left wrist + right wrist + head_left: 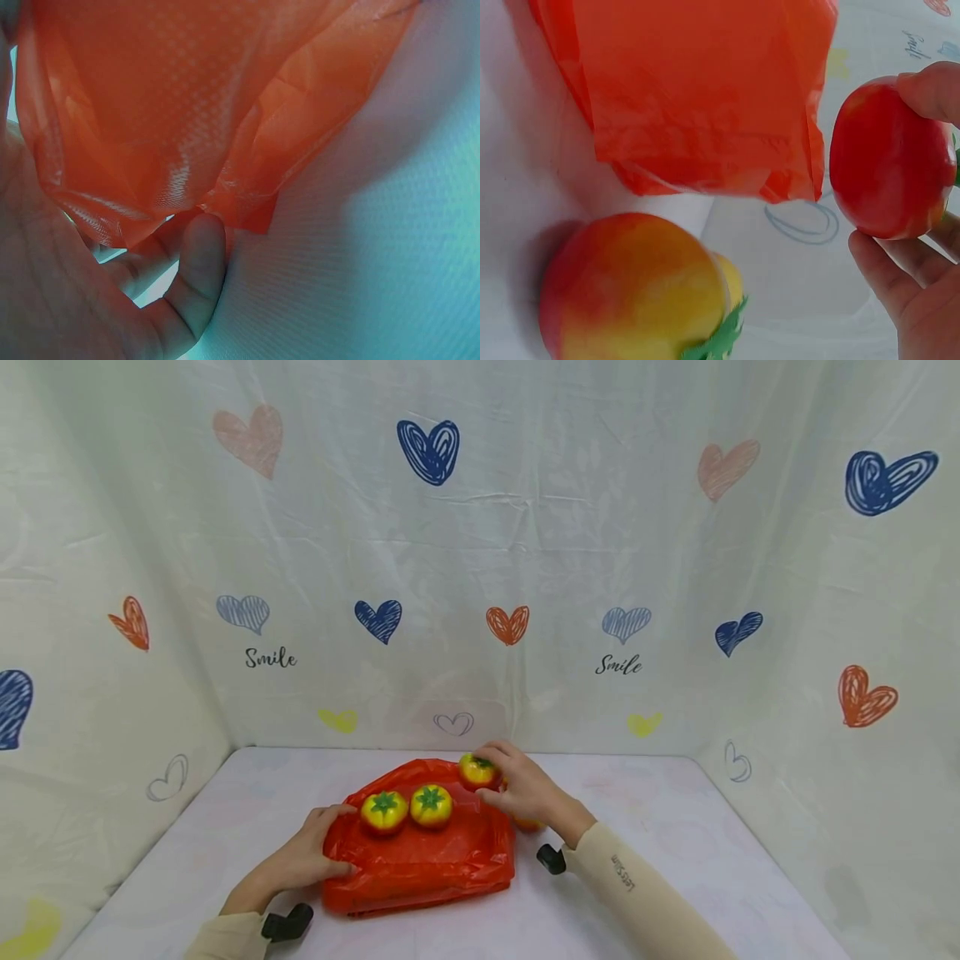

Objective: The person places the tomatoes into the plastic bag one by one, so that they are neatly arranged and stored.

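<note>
L hand [306,853] pinches L edge of red bag [427,872]; R hand [525,785] pinches tom [472,774] nr bag's far-R corner; 2 toms [431,807] in/on bag, other toms [626,289] just R.

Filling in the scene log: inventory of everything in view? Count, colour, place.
Table: 1, whitish, foreground
Heart-printed sheeting: count unclear, white, around the table
Plastic bag: 1, red, on the table
Tomatoes: at least 4, red-yellow, two in the bag, one held, rest right of the bag
Wrist devices: 2, black, one per wrist
Sleeves: 2, beige, forearms
Left grip: 1, bare, on the bag's left edge
Right grip: 1, bare, around a tomato
</note>
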{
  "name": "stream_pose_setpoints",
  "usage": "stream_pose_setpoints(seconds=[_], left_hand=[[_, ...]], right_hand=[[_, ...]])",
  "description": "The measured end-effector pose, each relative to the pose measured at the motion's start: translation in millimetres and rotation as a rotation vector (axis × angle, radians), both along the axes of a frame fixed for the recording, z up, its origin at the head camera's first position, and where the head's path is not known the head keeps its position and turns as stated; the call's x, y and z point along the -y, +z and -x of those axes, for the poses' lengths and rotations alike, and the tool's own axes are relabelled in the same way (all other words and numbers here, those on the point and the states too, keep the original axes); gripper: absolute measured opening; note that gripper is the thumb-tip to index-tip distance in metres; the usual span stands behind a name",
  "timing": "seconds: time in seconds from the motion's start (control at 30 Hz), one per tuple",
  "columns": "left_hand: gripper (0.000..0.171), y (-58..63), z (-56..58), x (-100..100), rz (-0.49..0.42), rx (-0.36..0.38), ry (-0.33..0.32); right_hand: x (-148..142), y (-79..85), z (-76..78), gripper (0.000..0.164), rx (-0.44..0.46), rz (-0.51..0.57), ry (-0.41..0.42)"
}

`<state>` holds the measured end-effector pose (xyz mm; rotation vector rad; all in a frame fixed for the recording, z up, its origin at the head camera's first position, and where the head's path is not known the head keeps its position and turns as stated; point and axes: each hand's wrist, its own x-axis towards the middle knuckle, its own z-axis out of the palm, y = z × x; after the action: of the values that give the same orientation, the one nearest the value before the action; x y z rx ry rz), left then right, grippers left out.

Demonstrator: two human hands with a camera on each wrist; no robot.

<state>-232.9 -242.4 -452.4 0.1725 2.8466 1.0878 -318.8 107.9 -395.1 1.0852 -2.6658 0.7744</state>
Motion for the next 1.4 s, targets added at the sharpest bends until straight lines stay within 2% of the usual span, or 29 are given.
stream_pose_setpoints(seconds=[0.53,1.03,1.2,1.4], left_hand=[[0.083,-1.9,1.0,1,-0.006,-0.004,-0.004],[0.083,-0.9,0.0,1,-0.003,-0.004,-0.006],[0.083,-0.6,0.0,1,-0.005,-0.001,-0.006],[0.083,-1.0,0.0,1,-0.009,-0.003,-0.009]], right_hand=[[14,-8.6,-5.7,0.052,-0.010,-0.100,0.032],[15,-15.0,-4.5,0.051,-0.039,-0.164,-0.014],[16,-16.2,-5.2,0.050,-0.085,-0.225,-0.024],[18,-16.9,-6.0,0.050,-0.122,-0.242,-0.011]])
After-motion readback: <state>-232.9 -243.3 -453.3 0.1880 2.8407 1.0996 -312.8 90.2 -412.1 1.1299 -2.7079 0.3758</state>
